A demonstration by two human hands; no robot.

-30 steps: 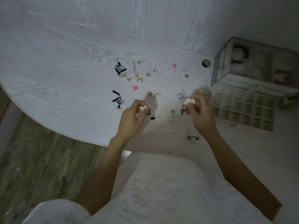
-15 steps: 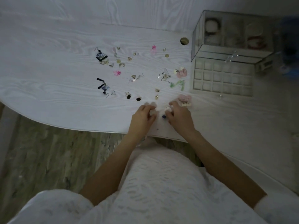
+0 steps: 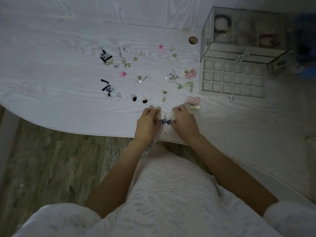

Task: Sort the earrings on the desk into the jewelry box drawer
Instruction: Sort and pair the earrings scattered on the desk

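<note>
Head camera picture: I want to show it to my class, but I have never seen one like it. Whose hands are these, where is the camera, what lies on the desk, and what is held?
There is no machine here. A person wears the camera on the head, so it looks down at their own arms. On the white desk lie scattered earrings. At the right stands a glass jewelry box with its gridded drawer pulled out. The left hand and right hand each pinch something small and white. Between them are two blue earrings.

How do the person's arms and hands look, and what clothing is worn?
Both forearms are bare. The left hand and right hand wear no gloves, and no watch or bracelet shows. White textured sleeves cover the upper arms, matching the white garment.
</note>
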